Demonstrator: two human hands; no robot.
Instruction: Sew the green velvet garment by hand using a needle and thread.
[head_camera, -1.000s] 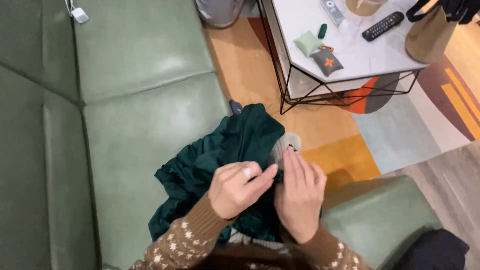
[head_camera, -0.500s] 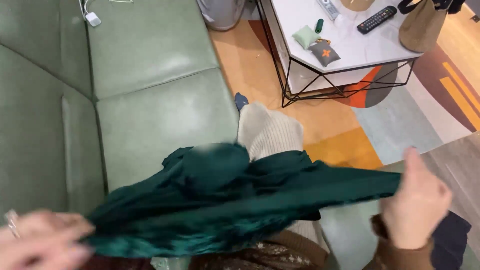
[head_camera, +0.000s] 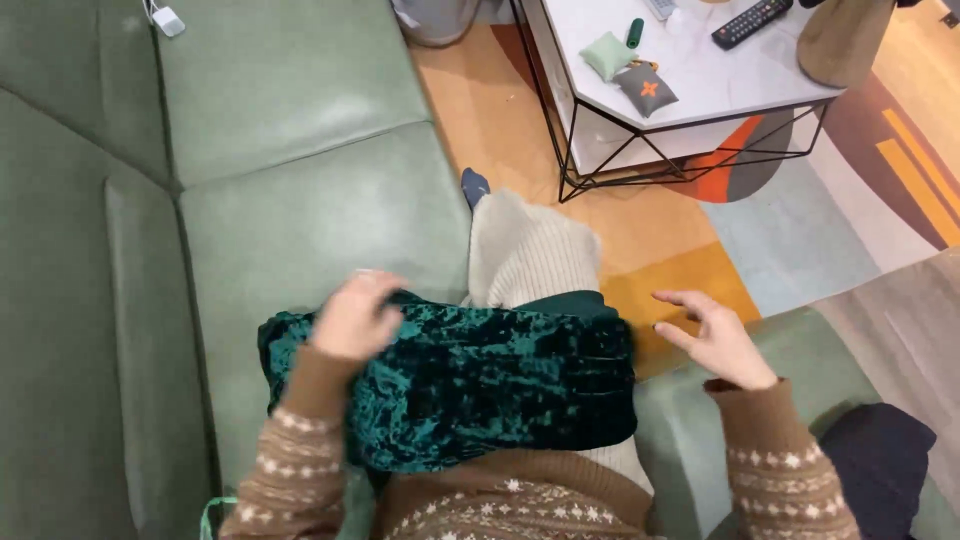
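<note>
**Green velvet cloth folded across the lap**

A green sofa (head_camera: 300, 180) filled the left of the view, well beyond the fingertips of both hands. To the far upper right, well apart from the right fingers, stood a white table (head_camera: 700, 90) on a black wire frame, carrying a remote control (head_camera: 752, 22) and two small pouches; its top edge was cut off by the frame.

The dark green velvet cloth (head_camera: 480, 385) lay across the person's lap as a folded band, its long axis running left to right, one end under the left fingers and the other ending just short of the right fingers. A cream knit-covered leg (head_camera: 530, 255) stretched out beyond the cloth, away from the fingers.

The left hand (head_camera: 355, 318) rested palm down on the cloth's left end, fingers curled and close together, pressing the fabric; whether they pinched a fold could not be told, as the fingertips were blurred. The right hand (head_camera: 715, 335) hovered just beside the cloth's right edge, fingers spread loosely, holding nothing. The cloth's near edge was hidden against the patterned brown sweater (head_camera: 500, 510).
</note>
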